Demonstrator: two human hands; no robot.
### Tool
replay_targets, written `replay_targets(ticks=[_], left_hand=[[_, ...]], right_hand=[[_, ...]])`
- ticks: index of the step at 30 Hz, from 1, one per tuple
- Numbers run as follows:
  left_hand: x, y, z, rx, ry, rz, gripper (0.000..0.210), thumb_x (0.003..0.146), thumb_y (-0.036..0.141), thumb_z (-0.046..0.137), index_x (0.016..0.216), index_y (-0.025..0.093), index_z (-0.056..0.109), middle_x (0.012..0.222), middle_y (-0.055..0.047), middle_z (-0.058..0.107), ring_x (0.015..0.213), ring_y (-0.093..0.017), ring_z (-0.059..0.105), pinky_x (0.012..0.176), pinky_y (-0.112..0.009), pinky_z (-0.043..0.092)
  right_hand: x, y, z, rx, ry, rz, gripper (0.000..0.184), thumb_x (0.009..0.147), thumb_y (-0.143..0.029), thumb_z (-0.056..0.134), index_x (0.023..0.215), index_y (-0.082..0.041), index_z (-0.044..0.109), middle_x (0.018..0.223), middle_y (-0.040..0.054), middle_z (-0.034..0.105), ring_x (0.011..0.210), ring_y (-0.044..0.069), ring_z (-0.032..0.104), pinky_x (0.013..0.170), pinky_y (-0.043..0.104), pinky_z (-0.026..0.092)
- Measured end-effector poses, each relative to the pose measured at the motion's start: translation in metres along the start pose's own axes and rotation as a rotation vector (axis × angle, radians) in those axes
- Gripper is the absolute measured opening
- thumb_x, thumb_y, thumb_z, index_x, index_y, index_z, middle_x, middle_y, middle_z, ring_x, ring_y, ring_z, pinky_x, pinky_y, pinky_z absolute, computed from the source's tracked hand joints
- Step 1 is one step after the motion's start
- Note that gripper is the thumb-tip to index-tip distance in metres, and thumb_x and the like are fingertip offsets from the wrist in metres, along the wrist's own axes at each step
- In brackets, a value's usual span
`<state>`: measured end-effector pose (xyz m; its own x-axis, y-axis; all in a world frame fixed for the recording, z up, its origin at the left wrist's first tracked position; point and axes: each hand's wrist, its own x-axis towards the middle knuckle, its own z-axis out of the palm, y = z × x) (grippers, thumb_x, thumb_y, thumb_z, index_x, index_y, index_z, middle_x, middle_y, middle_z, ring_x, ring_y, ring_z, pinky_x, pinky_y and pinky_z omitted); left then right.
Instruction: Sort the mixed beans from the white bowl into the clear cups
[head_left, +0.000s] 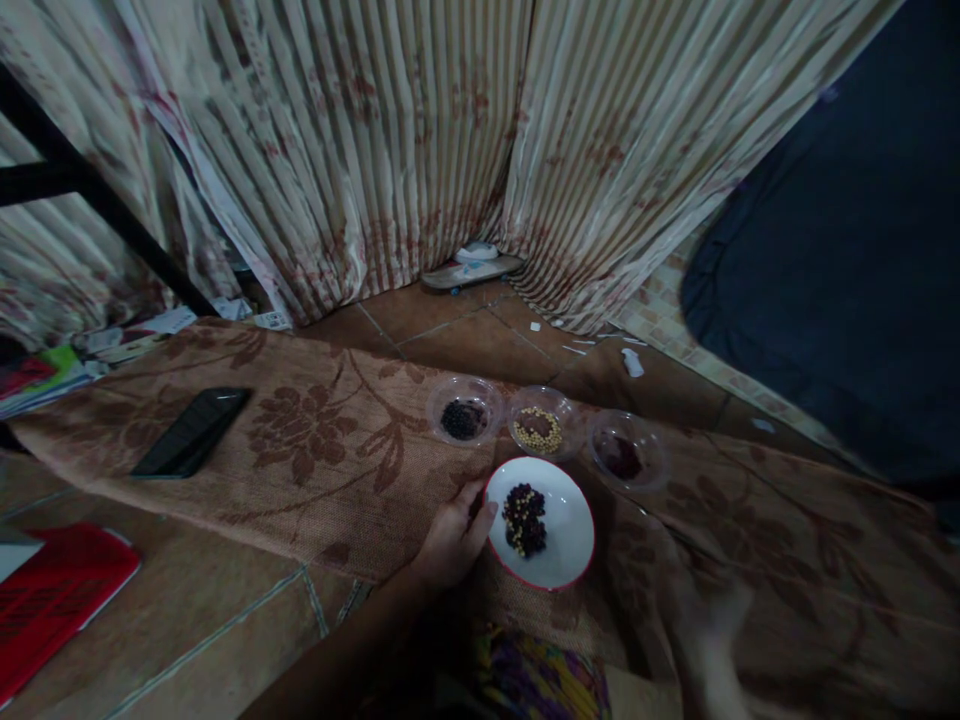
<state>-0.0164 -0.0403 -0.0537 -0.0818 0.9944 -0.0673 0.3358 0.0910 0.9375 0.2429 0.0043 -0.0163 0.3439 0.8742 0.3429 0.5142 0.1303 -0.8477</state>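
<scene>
No legible text. Dark lettering on the red object [84, 582], near left, is too dim to read.

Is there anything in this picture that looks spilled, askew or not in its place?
Yes: white scraps lie scattered on the tiled floor beyond the clear cups, like litter. Nothing looks odd about the white bowl that the left hand grips at its rim.

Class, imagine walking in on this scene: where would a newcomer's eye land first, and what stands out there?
It lands on the red-rimmed white dish, just below and right of centre, holding small dark and yellow pieces, its left rim grasped by the left hand. Just beyond sit three clear bowls; striped curtains fill the background.
</scene>
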Motion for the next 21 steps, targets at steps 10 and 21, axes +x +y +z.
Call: replay_targets(ticks=[10,21], left_hand=[[-0.001,0.0,0.001,-0.015,0.011,0.02,0.038,0.093,0.037,0.045,0.124,0.018,0.055,0.092,-0.005,0.072,0.083,-0.019,0.067,0.075,-0.027,0.049],[0.0,-0.001,0.002,-0.004,0.008,0.031,0.038,0.093,0.036,0.044,0.124,0.016,0.054,0.092,-0.005,0.071,0.075,-0.018,0.065,0.07,-0.026,0.048]], right_hand=[[-0.031,-0.025,-0.007,-0.125,-0.166,-0.137,0.029,0.079,-0.049,0.062,0.08,-0.021,0.073,0.089,0.0079,0.071,0.08,0.022,0.066,0.067,0.032,0.051],[-0.05,-0.013,0.003,-0.16,-0.276,-0.129,0.028,0.079,-0.047,0.064,0.081,-0.02,0.072,0.086,0.0079,0.072,0.08,0.022,0.066,0.074,0.035,0.053]])
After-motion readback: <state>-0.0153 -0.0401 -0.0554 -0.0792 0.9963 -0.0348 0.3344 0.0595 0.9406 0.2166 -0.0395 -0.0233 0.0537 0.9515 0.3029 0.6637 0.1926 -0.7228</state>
